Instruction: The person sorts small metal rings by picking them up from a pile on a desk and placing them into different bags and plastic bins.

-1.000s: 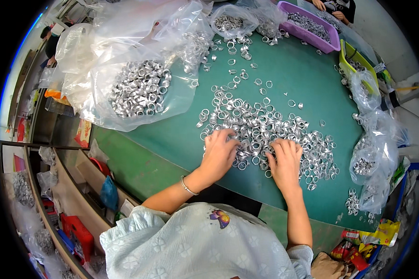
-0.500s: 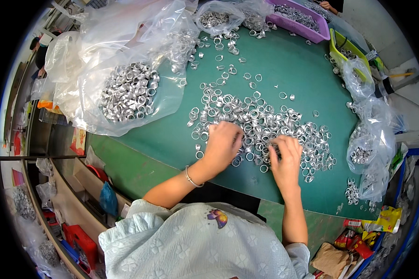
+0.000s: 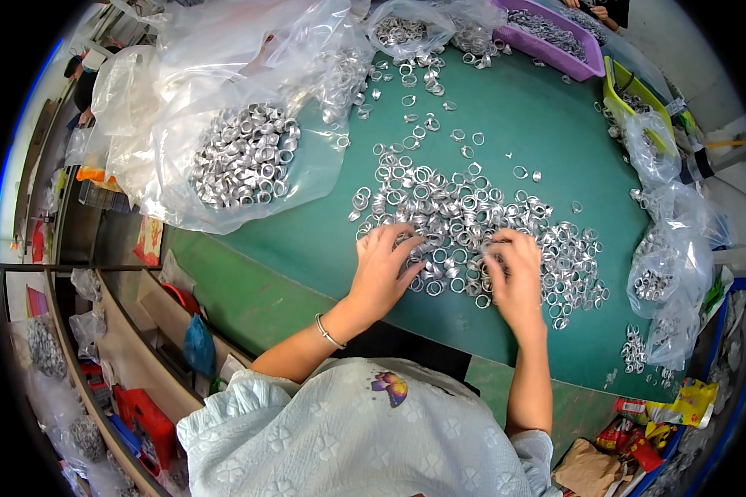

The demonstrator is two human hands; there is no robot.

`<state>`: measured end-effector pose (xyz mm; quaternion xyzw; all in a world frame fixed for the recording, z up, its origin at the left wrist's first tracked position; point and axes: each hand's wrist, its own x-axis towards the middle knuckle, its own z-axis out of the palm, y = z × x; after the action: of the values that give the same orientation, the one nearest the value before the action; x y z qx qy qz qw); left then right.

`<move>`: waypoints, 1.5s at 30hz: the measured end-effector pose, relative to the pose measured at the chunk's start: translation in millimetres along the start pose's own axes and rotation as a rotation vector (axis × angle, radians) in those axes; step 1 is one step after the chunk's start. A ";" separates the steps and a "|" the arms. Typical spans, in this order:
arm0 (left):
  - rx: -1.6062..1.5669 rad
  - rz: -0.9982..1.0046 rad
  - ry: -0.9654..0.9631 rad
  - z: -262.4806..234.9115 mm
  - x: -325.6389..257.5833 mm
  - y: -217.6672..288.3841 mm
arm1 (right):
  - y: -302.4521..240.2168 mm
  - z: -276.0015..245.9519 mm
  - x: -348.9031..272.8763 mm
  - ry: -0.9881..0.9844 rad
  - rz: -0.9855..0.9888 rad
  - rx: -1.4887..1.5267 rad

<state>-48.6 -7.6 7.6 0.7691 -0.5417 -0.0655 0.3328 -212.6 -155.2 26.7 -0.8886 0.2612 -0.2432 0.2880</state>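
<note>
A broad heap of silver-coloured metal rings [image 3: 464, 207] lies spread on the green tabletop. My left hand [image 3: 381, 265], a bangle on its wrist, is at the heap's near left edge, thumb and fingers spread apart over the rings. On the heap's near side, my right hand [image 3: 518, 277] has its fingers bent down among the rings, the thumb apart from them. No ring shows clearly in either hand. To the left, a clear plastic bag [image 3: 307, 178] lies open with many similar rings inside.
A purple basket [image 3: 584, 68] and a yellow-green basket [image 3: 667, 124] hold metal pieces at the far right. Clear bags of rings [image 3: 655, 282] line the right edge. Another bag [image 3: 427, 16] stands at the back. At top right, another person's hand [image 3: 598, 12] shows.
My left hand has opened its fingers and turned, staying at the heap's left edge. My right hand remains among the rings, its fingers slightly shifted. The whole view has moved a little.
</note>
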 end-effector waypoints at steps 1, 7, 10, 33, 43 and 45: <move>0.015 -0.010 0.012 -0.1 -1.1 -0.4 | 6.9 -4.5 -3.7 0.050 0.043 0.218; 0.042 -0.042 0.053 4.2 -3.8 -12.5 | -0.9 -27.4 -22.9 0.174 0.588 1.665; 0.038 -0.040 0.055 1.7 -3.4 -9.9 | 8.9 -17.7 -30.1 0.101 0.691 1.453; -0.423 -0.041 0.077 5.2 24.0 12.9 | -11.8 10.8 -3.2 0.196 0.162 -0.474; -0.118 0.154 -0.078 23.3 81.4 -6.1 | -13.7 28.7 10.9 0.054 0.140 -0.481; -0.067 0.168 -0.148 32.0 85.9 -13.6 | -6.7 26.8 10.2 0.070 0.130 -0.476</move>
<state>-17.9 -94.4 -2.7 0.7026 -0.6249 -0.1119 0.3215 -187.2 -146.4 14.7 -0.9038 0.3777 -0.1863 0.0765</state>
